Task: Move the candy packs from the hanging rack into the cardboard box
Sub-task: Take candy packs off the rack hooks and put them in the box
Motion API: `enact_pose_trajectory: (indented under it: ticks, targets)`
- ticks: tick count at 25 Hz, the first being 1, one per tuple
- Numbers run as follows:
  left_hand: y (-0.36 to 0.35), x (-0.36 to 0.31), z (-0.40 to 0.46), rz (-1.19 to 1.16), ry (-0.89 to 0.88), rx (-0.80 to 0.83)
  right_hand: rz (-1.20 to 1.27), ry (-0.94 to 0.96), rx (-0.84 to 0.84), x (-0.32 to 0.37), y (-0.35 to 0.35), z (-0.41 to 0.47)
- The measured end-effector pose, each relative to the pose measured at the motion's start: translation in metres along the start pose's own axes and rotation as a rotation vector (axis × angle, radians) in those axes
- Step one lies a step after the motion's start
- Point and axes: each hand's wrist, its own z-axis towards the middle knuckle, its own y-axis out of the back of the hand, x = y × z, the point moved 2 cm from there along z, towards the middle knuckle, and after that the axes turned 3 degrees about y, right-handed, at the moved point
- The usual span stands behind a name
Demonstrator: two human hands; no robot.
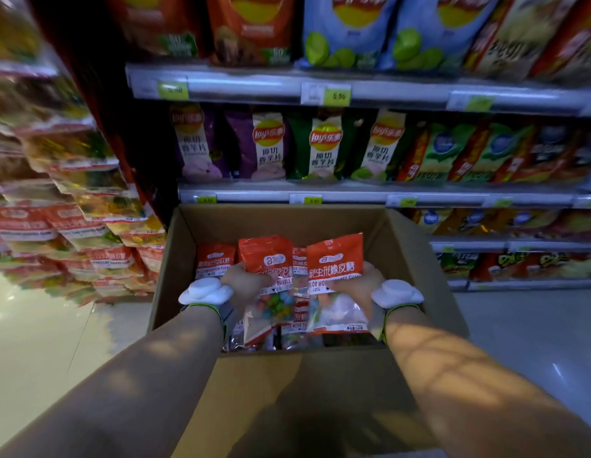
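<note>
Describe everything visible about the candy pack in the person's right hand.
The candy pack has an orange-red top with white Chinese lettering and a clear lower half showing pale and coloured sweets. It looks like glossy plastic, sealed. The right hand grips its right edge, holding it upright over the cardboard box, beside the pack in the left hand.

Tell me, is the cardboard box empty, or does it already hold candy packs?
Not empty. The cardboard box holds several orange-topped candy packs, and both hands are lowering more in. How deep the pile goes cannot be told.
</note>
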Motion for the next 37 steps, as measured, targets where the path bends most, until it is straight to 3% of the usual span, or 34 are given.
enact_pose_trajectory:
  ticks: [5, 8, 11, 17, 25, 32, 37]
  targets:
    - [0.012, 0.015, -0.055, -0.101, -0.069, -0.028, 0.044, 0.311, 0.011, -0.007, 0.015, -0.052]
    - [0.024, 0.028, -0.097, -0.2, -0.072, 0.007, 0.133, 0.332, 0.02, -0.009, 0.01, -0.094]
    - [0.044, 0.034, -0.161, -0.238, -0.182, -0.095, 0.293, 0.382, 0.033, -0.001, 0.003, -0.141]
    - [0.105, 0.025, -0.227, -0.307, -0.281, -0.139, 0.304, 0.457, 0.166, 0.055, -0.025, -0.216]
    - [0.263, 0.011, -0.245, -0.364, -0.461, -0.275, 0.255, 0.658, 0.147, 0.149, -0.148, -0.283]
    - [0.442, -0.008, -0.241, -0.351, -0.576, -0.309, 0.213, 0.784, 0.121, 0.25, -0.297, -0.327]
    - [0.524, -0.028, -0.245, -0.335, -0.641, -0.308, 0.239, 0.854, 0.149, 0.3, -0.37, -0.345]
